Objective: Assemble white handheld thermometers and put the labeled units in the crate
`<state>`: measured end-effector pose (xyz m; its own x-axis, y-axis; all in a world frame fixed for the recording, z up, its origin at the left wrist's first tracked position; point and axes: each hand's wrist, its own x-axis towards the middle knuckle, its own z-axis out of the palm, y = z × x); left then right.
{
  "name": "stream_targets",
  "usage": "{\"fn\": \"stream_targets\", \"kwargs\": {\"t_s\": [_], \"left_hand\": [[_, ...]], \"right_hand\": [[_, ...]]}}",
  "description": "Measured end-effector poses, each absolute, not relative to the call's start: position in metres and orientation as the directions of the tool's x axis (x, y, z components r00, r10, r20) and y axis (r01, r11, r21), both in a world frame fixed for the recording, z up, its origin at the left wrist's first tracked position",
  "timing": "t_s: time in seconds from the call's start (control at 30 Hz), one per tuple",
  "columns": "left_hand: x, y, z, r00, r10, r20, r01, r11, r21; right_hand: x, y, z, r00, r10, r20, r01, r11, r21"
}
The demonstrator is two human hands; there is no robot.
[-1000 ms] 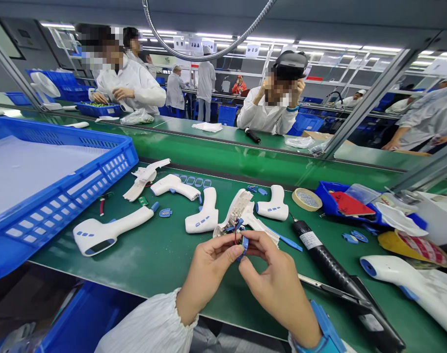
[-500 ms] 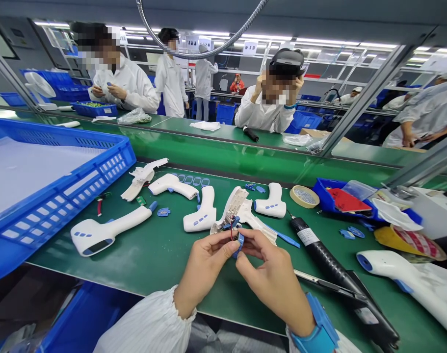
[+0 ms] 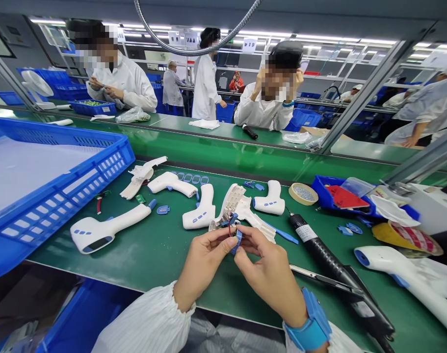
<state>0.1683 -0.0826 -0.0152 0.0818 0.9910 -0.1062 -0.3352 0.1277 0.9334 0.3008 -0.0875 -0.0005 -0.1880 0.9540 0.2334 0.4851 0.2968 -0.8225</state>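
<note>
Green bench, blue crate on its left side. Black electric screwdriver lies to the right of the hands. Open white thermometer housing lies inner side up, just beyond the fingertips. Left hand and right hand both pinch the small blue part, held above the bench at the housing's near end. Red wire shows just above it.

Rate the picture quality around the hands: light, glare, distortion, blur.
Head view: even overhead strip lights, soft shadows only; left hand, right hand and the small blue plastic part they pinch are sharp; mild sheen on the green conveyor belt; wide-angle stretch bends the blue plastic crate at the edge.
</note>
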Motion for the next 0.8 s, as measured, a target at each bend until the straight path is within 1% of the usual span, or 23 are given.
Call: {"fn": "stream_targets", "kwargs": {"t_s": [0.5, 0.6, 0.8], "left_hand": [[0.1677, -0.0822, -0.0199, 0.078, 0.992, -0.104, -0.308, 0.123, 0.943], [0.1685, -0.0816, -0.0209, 0.072, 0.993, -0.093, -0.303, 0.11, 0.947], [0.1689, -0.0813, -0.0191, 0.048, 0.996, -0.081, -0.297, 0.091, 0.95]], "right_hand": [[0.2998, -0.0818, 0.0016, -0.145, 0.974, 0.176, 0.366, 0.218, -0.905], [0.2978, -0.0813, -0.0006, -0.111, 0.974, 0.197, 0.329, 0.223, -0.917], [0.2921, -0.0807, -0.0043, -0.056, 0.976, 0.21, 0.361, 0.215, -0.907]]}}
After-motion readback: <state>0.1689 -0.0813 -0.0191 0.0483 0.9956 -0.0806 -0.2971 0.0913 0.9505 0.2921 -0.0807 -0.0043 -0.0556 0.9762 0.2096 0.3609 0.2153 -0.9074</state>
